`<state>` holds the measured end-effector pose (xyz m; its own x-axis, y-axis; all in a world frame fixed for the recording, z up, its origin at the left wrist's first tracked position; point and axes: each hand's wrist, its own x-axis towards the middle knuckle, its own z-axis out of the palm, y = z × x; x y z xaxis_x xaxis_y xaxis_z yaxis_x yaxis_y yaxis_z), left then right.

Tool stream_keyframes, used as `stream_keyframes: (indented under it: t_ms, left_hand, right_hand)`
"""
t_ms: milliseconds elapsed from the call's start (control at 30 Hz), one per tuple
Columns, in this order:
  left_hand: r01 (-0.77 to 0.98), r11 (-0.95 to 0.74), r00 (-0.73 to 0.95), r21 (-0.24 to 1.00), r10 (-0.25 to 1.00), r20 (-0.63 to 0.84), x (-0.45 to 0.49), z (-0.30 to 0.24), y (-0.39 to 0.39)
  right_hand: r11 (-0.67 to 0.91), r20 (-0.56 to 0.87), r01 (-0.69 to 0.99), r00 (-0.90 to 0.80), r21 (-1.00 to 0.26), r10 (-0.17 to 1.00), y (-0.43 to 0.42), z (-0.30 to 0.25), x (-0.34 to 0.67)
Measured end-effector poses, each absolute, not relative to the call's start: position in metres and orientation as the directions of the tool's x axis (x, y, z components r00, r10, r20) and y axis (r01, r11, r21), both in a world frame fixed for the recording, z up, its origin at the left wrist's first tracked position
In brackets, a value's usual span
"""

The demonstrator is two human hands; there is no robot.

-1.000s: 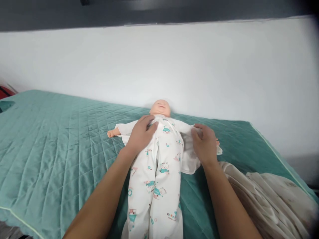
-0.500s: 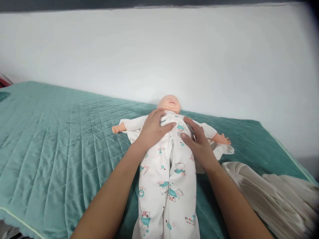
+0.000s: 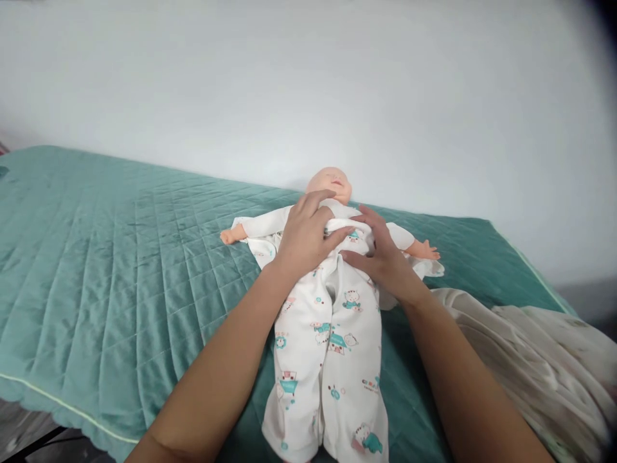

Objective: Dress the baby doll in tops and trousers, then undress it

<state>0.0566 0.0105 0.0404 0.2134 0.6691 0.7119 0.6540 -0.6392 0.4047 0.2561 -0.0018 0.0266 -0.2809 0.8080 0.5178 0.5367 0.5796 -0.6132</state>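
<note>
A baby doll [image 3: 330,183] lies on its back with its head toward the wall and arms spread. White printed baby trousers [image 3: 354,321] cover its legs and reach up over its belly. My left hand [image 3: 308,235] is at the left side of the waistband, thumb over the cloth and fingers bent at the chest. At the other side, my right hand [image 3: 380,257] grips the trousers between thumb and fingers. Part of the waistband stands up in a fold between my hands. A white top [image 3: 270,222] with long sleeves is on the doll, its printed flaps spread out beneath the arms.
A green quilted cover [image 3: 120,276] lies under the doll, its pale-piped edge at lower left. Crumpled cream cloth [image 3: 525,347] is heaped at the right, beside my right forearm. A white wall [image 3: 241,83] rises behind the doll's head.
The trouser waistband is now raised in a fold, and the trousers have shifted up toward the chest. My left fingers have bent more. The view has tipped down slightly.
</note>
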Motion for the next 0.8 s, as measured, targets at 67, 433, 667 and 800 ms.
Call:
stream_keyframes:
  t_ms: [67,433,667,800]
  left_hand:
    - [0.653,-0.678,0.25,0.339,0.615,0.748,0.057,0.041,0.007]
    - [0.678,-0.609,0.116,0.411,0.641,0.758,0.047,0.03,-0.012]
    - [0.647,-0.444,-0.124,0.62,0.741,0.66,0.028,0.005,-0.045]
    - [0.662,-0.355,-0.172,0.66,0.785,0.595,0.02,-0.004,-0.069]
  right_hand:
    - [0.581,0.469,0.529,-0.344,-0.619,0.813,-0.005,0.031,0.254]
    - [0.56,0.641,0.74,-0.231,-0.372,0.732,-0.02,0.029,0.238]
    - [0.484,0.691,0.829,-0.176,-0.28,0.702,-0.032,0.023,0.237]
    - [0.431,0.685,0.862,-0.145,-0.267,0.714,-0.04,0.02,0.241]
